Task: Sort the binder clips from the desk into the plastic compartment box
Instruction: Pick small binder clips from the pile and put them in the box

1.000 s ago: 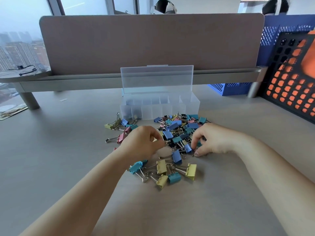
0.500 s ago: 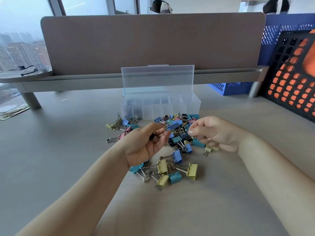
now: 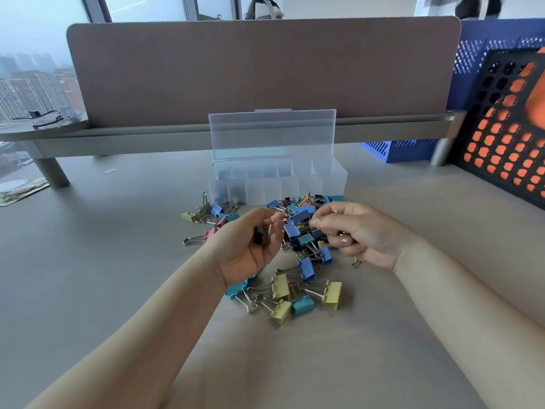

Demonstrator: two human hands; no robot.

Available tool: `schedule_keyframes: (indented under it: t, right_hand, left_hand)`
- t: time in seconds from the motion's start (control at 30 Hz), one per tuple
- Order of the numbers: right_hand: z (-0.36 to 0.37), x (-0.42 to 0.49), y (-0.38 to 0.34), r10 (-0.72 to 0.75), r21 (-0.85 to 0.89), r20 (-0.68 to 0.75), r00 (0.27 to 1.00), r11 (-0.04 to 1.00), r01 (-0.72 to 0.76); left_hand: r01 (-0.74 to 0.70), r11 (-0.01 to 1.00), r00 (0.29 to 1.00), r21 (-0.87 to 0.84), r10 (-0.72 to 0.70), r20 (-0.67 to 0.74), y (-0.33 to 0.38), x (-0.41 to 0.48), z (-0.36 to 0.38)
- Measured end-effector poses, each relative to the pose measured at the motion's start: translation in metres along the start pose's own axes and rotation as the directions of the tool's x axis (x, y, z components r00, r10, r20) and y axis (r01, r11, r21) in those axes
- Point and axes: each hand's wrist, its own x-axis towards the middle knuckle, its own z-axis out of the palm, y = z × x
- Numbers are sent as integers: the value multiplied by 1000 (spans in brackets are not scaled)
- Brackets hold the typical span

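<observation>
1. Head view, container: the plastic compartment box (image 3: pixel 333 180) stands at the middle of the far edge of the desk (image 3: pixel 103 290). Its lid (image 3: pixel 271 134) is raised upright in front of the partition (image 3: pixel 265 69).
2. Contents: a few dark clips (image 3: pixel 233 197) show through the two leftmost front compartments.
3. Work items: the binder clips (image 3: pixel 300 215) lie in a loose pile on the desk just in front of the box and spread toward the near edge. Colours are blue, teal, yellow, pink and black.
4. Left hand (image 3: pixel 250 249): held above the left side of the pile, palm turned inward. The fingers are curled round a black binder clip (image 3: pixel 258 236).
5. Right hand (image 3: pixel 359 231): held above the right side of the pile. The fingers are curled, thumb and forefinger tips together; whether they grip a clip cannot be told.
6. Far right corner: a blue basket (image 3: pixel 398 149) and a black perforated crate (image 3: pixel 507 137).
</observation>
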Motion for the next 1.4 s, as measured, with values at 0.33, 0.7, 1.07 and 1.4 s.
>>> schedule_keyframes:
  t: [0.33, 0.7, 1.07, 1.4]
  right_hand:
    - [-4, -9, -11, -110, -888, -20, 994, 458, 33]
    - [-7, -8, -9, -83, -877, 14, 996, 477, 52]
    - [-20, 1, -2, -138, -834, -46, 989, 551, 38]
    - [-2, -5, -9, -165, -906, -74, 983, 424, 3]
  left_hand:
    - [-243, -22, 888, 970, 398, 232, -15, -5, 4]
    - [-181, -331, 898, 926, 329, 293, -20, -6, 5]
    - [-134, -318, 905, 938, 348, 247, -21, -4, 5]
    - [-12, -355, 873, 935, 451, 183, -18, -4, 5]
